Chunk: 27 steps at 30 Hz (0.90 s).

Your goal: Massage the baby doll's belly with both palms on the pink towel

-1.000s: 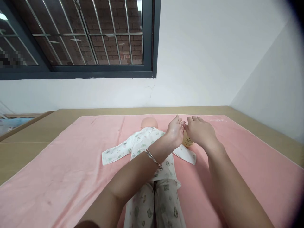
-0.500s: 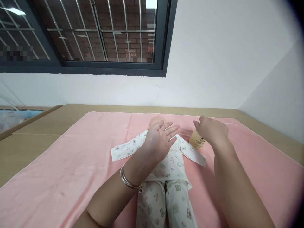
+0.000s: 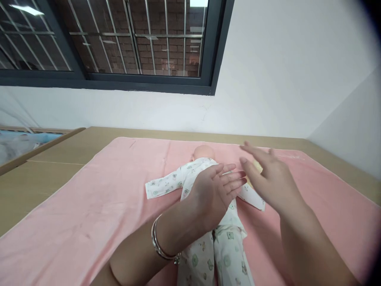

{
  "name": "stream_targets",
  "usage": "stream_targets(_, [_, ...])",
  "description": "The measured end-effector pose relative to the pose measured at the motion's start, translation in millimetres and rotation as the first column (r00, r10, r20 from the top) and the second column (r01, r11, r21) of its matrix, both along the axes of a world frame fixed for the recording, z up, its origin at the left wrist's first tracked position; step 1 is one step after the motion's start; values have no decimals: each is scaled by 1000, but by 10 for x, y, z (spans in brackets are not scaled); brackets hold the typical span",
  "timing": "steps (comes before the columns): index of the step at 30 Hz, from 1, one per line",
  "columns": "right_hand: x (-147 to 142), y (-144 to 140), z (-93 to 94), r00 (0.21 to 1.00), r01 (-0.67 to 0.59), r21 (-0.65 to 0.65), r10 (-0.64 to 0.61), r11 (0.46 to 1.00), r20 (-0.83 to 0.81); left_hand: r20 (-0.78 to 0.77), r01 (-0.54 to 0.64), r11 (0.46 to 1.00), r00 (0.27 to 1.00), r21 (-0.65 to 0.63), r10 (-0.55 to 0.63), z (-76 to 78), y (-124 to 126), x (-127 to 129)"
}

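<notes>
A baby doll (image 3: 202,153) in white printed pyjamas (image 3: 184,178) lies face up on a pink towel (image 3: 98,198), head toward the wall. My left hand (image 3: 216,192), with a silver bracelet on its wrist, hovers palm up over the doll's chest, fingers spread and holding nothing. My right hand (image 3: 269,178) floats beside it over the doll's right-side sleeve, fingers apart and empty. Behind my right hand a sliver of a yellow bottle (image 3: 256,167) shows, mostly hidden.
The towel covers a tan surface (image 3: 59,159) that meets a white wall. A dark-framed barred window (image 3: 133,39) is above left. A wooden rail (image 3: 38,145) with blue bedding runs off at the far left.
My right hand let go of the yellow bottle and opened, drawing back toward me. My left hand turned palm up and moved over the doll's chest. The view shifted slightly left.
</notes>
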State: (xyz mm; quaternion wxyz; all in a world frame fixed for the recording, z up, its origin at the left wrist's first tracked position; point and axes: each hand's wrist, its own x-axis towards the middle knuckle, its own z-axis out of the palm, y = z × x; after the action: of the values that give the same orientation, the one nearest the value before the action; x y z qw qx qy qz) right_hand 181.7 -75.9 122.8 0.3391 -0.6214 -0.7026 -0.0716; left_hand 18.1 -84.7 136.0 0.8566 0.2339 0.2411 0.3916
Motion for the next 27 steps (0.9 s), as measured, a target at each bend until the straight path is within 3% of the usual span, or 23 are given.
stream_targets(2, [-161, -116, 9, 989, -144, -17, 143, 989, -37, 20, 4, 1000, 1000, 15, -4, 34, -50, -10])
stream_targets(5, [-265, -168, -34, 975, -214, -19, 212, 977, -67, 19, -10, 1000, 1000, 19, 10, 92, -98, -41])
stream_targets(14, [-302, -209, -56, 961, -218, 110, 233, 970, -149, 17, -99, 995, 995, -2, 99, 188, -223, -174])
stream_targets(20, [-320, -286, -7, 927, -269, 84, 282, 959, -248, 85, -79, 996, 994, 42, 75, 276, -473, -355])
stream_targets(27, [-265, -196, -54, 901, -218, 49, 220, 975, -373, 121, -86, 992, 990, 94, 74, 314, -528, -456])
